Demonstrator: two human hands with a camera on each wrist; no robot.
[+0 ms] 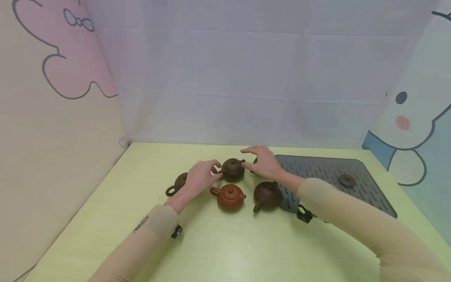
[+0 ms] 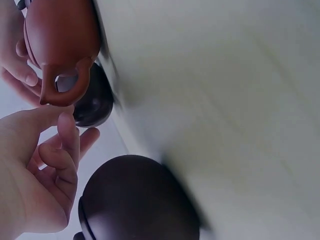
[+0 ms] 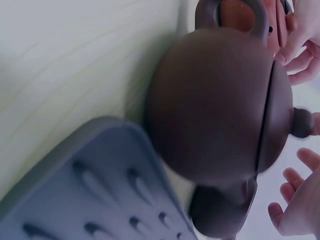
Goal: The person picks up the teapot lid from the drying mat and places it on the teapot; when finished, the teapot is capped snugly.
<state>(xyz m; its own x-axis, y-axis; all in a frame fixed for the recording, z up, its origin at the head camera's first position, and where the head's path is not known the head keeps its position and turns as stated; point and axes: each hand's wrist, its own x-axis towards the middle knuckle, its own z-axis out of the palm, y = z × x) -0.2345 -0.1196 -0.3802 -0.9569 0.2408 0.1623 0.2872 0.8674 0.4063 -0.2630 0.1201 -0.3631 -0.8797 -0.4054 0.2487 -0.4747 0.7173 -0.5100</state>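
Note:
A small dark brown teapot (image 1: pixel 233 169) stands at the back between both hands. My left hand (image 1: pixel 202 174) pinches its handle between thumb and fingers; in the left wrist view the reddish-brown teapot (image 2: pixel 62 32) partly covers that contact. My right hand (image 1: pixel 262 162) is at the spout side, its fingers spread and the thumb near the spout; whether the thumb touches it I cannot tell. The reddish-brown teapot stands just in front, lid on. A larger dark teapot (image 1: pixel 267 196) is below my right hand, its lid on in the right wrist view.
Another dark teapot (image 1: pixel 181 181) is partly hidden behind my left hand. One more dark piece (image 1: pixel 255 160) shows behind the right hand. A grey ridged mat (image 1: pixel 317 166) lies at the right, with a round brown lid (image 1: pixel 347 180) on it. White cloth (image 1: pixel 246 86) hangs behind the table.

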